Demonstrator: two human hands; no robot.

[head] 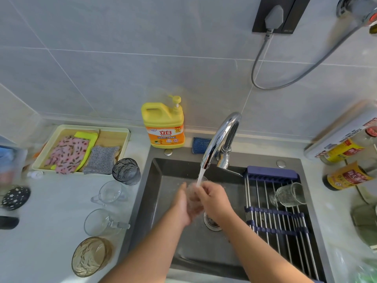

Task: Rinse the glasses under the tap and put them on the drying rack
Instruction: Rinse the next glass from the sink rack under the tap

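While water falls in a white stream [201,176] from the curved chrome tap [220,137], both bare forearms reach in from the bottom edge over the dark grey sink [163,180] and meet just under the spout. The left hand [182,205] lies palm-inward with its fingers curled up round the left side of a small clear glass [193,196]. The right hand [215,198] comes from the other side, wrist bent, fingers wrapped over the glass near where the stream lands. Both hands are clamped on it, above the round steel drain [211,222].

That glass is smeared by motion and mostly covered by fingers, so its shape and rim cannot be made out. The right wrist hides part of the drain.

A roll-up drying rack of steel rods with dark blue ends [281,213] spans the sink's right half; its near end is cut off by the frame. One ribbed clear glass [289,194] lies on its side on the rods.

On the pale counter to the left stand a grey-tinted textured tumbler [126,170], two clear glass mugs [109,193] and an amber textured glass [91,256]. The bottles at the right edge are blurred and cropped.
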